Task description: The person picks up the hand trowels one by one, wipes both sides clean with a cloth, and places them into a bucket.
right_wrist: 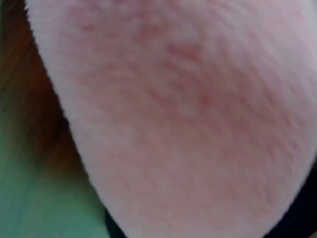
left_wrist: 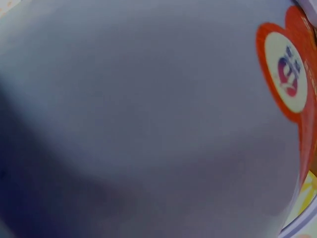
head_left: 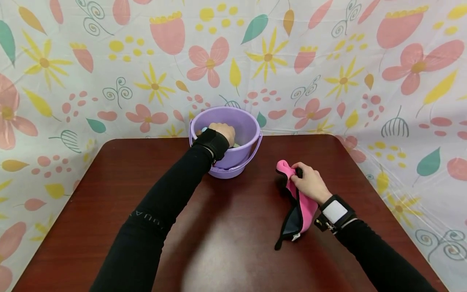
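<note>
My left hand (head_left: 223, 132) reaches over the near rim into a purple bucket (head_left: 240, 117); its fingers are hidden inside. Something small and pale blue shows beside that hand, within the bucket. The left wrist view is filled by the bucket's smooth wall (left_wrist: 148, 99), with a red and white sticker (left_wrist: 286, 72) on it. To the right, my right hand (head_left: 310, 184) pinches the upper part of a floppy pink fabric pouch (head_left: 307, 209) with black edging and a dark grey lining. Its fuzzy pink cloth (right_wrist: 178, 129) covers most of the right wrist view.
The bucket stands near the far edge of a dark reddish-brown table (head_left: 127, 170), its purple handle (head_left: 257, 148) hanging down at the front. Behind the table hangs a white cloth (head_left: 277, 109) printed with flowers and leaves.
</note>
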A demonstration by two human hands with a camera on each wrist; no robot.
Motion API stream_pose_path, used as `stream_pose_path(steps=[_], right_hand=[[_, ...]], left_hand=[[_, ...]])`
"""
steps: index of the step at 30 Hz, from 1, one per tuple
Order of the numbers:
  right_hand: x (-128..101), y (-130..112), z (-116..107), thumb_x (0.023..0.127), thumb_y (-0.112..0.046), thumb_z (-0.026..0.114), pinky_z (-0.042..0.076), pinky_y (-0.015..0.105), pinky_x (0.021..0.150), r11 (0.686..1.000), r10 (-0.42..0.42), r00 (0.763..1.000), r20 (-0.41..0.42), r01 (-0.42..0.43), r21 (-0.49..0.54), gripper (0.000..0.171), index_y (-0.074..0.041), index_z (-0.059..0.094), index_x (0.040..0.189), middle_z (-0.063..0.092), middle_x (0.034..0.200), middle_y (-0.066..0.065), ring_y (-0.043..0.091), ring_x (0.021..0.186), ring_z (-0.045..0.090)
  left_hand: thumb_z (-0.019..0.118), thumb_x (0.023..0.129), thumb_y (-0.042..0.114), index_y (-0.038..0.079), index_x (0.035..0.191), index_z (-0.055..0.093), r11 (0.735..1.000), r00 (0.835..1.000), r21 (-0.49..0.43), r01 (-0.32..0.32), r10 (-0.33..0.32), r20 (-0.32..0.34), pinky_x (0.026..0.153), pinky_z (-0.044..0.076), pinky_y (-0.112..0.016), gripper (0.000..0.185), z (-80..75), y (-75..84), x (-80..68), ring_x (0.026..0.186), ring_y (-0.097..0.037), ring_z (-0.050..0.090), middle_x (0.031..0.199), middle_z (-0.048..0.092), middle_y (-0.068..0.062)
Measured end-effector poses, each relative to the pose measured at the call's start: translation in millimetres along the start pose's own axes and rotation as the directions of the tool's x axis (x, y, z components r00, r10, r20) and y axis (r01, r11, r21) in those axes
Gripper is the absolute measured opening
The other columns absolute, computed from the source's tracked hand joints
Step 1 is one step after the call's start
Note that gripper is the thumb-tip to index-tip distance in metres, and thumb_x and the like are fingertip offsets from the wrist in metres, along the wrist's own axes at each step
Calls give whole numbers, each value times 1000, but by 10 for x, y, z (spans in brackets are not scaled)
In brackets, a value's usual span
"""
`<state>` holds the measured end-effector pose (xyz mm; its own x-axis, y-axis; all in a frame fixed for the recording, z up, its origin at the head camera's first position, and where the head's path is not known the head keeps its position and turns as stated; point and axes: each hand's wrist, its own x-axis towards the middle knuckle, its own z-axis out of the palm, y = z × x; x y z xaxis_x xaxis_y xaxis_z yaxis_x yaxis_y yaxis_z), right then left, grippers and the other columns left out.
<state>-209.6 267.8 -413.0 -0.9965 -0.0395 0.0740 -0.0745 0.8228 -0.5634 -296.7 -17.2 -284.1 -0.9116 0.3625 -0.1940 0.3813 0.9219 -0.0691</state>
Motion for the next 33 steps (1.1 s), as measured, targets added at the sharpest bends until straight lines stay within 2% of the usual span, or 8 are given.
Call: stream_pose_path(steps=[9,16,20,28,33], right_hand=[[33,110,127,92,-21,58,46,50,69,996,64,998,28,-62,-64,36,-9,57,126,61,115,24,37,93,58],[48,140,157,91,-23,58,46,54,68,992,75,996,46,-70,-105,39,-10,56,128,60,118,25,39,97,58],[46,145,166,91,-24,58,46,55,68,990,81,995,52,-74,-122,41,-10,56,130,60,119,24,39,97,58],[39,146,187,92,-26,59,45,62,74,984,96,993,65,-85,-156,44,-10,54,132,58,123,26,41,105,56],[32,128,178,92,-25,59,45,61,74,984,94,994,63,-83,-156,43,-10,54,132,58,122,26,41,104,57]], left_hand=[[48,99,12,12,106,68,999,999,35,16,-14,-36,81,47,-49,22,78,51,115,108,-29,57,118,63,-9],[49,97,10,9,103,69,996,996,59,-64,68,-66,81,48,-48,20,52,64,25,102,-29,60,110,64,-11],[49,96,9,10,102,68,996,995,39,-74,77,-71,82,46,-49,20,43,52,5,101,-30,59,111,63,-11],[51,94,11,11,100,67,997,997,-13,-78,78,-9,84,43,-49,17,25,21,27,100,-29,55,112,62,-9],[57,95,25,12,103,68,996,997,-51,-77,78,25,89,42,-48,19,-11,12,36,106,-30,55,115,62,-9]])
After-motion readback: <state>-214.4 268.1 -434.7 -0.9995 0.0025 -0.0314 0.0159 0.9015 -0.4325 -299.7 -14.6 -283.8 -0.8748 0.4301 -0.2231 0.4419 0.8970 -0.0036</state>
